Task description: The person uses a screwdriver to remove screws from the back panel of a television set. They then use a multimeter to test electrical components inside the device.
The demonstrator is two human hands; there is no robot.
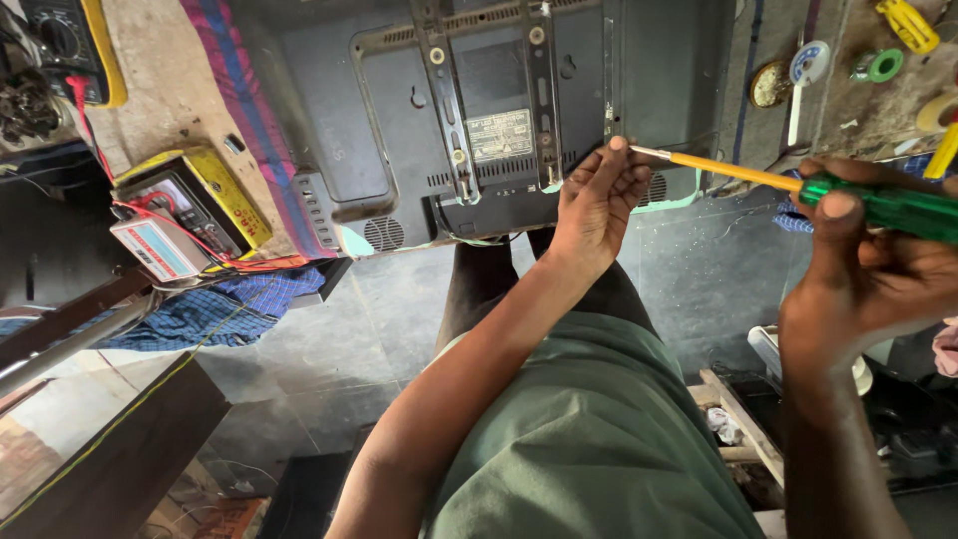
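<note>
Green screwdriver [798, 186] handle sits in my right hand [863, 284], grip closed around it. My left hand [596, 200] pinches its metal tip against the back of the television [399, 110] lying face down on the bench [170, 90].

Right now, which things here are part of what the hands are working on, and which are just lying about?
In use:
left hand, at the tool's tip
right hand, holding the handle
screwdriver, green handle
flat screen back panel

Lying about:
yellow meter box
tape rolls
blue checked cloth
</note>
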